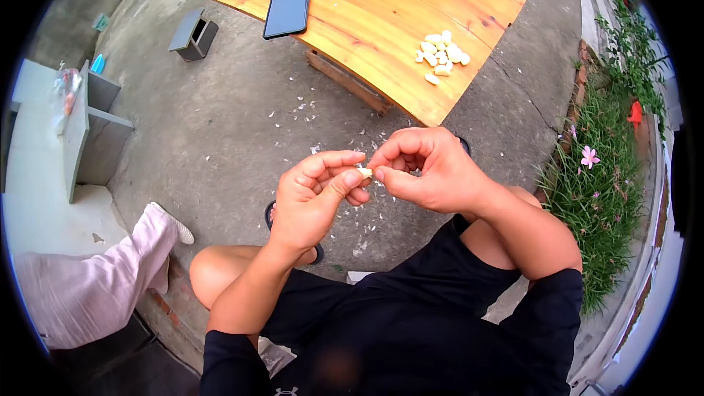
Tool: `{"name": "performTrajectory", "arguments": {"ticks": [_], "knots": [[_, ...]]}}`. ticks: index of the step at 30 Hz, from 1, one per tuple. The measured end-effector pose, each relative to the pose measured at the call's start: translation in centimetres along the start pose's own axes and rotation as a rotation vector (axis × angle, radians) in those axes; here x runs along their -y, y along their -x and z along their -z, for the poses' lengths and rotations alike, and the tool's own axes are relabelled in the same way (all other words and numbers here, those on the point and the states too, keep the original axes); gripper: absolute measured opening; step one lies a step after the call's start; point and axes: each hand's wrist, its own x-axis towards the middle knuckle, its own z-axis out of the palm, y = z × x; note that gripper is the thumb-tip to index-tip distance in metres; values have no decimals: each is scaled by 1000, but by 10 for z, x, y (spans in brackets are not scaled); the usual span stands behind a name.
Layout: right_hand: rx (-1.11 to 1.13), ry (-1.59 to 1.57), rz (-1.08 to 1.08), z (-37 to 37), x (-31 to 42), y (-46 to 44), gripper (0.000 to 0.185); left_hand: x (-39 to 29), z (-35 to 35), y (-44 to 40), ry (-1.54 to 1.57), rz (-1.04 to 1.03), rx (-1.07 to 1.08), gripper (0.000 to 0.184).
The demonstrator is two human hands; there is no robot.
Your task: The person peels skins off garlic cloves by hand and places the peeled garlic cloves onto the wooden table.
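Note:
A pale garlic clove (365, 173) is pinched between the thumb and fingers of my left hand (308, 194), above the ground between my knees. My right hand (434, 174) meets it from the other side, thumb and forefinger closed on the clove's end. Whether a strip of skin is between those fingertips is too small to tell. Beyond my hands, a small heap of peeled garlic cloves (441, 50) lies near the right corner of the wooden table (381, 18).
A dark tablet or phone (288, 6) lies at the table's left edge. Bits of garlic skin (303, 108) litter the concrete. A grey box-like stool (194, 35) stands left of the table. Another person's leg in pale trousers (110, 275) is at left; grassy plants (598, 198) line the right.

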Motion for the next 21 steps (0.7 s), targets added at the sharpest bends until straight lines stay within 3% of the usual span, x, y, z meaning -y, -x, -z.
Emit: {"name": "performTrajectory", "arguments": {"ticks": [5,8,13,19,21], "knots": [[-24,370,362,4,-1,-5,5,2,4,-1,12,6,5,16],[-34,465,473,1,3,-5,8,1,5,0,-26,10,4,16],[-72,568,540,-4,-4,-5,8,-1,4,1,-28,56,-8,16],[-78,599,555,-6,-7,-6,10,-10,5,1,214,227,30,23],[-89,604,574,-6,-6,-7,10,-8,2,1,181,180,32,25]]}}
